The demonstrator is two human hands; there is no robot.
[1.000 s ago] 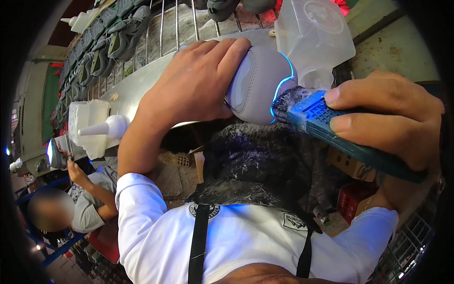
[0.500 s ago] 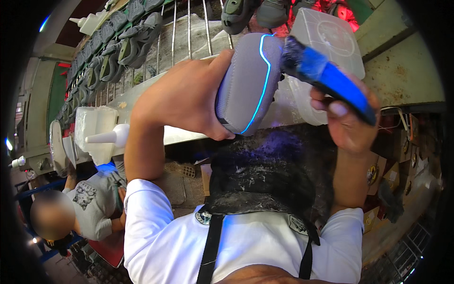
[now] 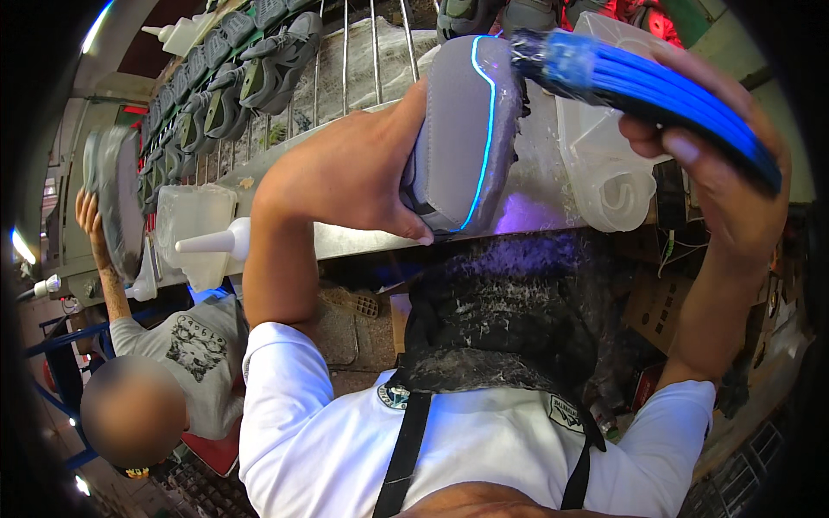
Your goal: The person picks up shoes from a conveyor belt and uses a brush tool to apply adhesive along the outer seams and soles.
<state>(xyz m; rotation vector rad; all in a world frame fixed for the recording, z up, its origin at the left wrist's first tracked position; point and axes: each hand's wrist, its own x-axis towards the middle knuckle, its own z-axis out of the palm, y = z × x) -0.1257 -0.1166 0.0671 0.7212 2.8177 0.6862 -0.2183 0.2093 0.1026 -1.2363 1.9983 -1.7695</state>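
Note:
My left hand (image 3: 350, 177) is wrapped round a grey shoe upper (image 3: 458, 142), raised above the front edge of the bench. A bright blue glowing line runs down the upper, and its right edge looks rough and dark. My right hand (image 3: 721, 160) grips a brush (image 3: 656, 91) with a blue and black handle. The dark bristles touch or nearly touch the far right side of the upper; exact contact cannot be made out.
A clear plastic container (image 3: 596, 168) stands on the bench at right. Left of my forearm is a white nozzle bottle (image 3: 220, 244) beside a translucent tub (image 3: 192, 229). Grey shoes (image 3: 281, 65) line a metal rack. At left, a co-worker's hand (image 3: 89, 214) holds a blurred grey shoe-like thing (image 3: 117, 194).
My right hand and the brush have swung right and outward, levelling the handle. The upper stays in my left hand. The co-worker has moved, with an arm now raised to the grey thing.

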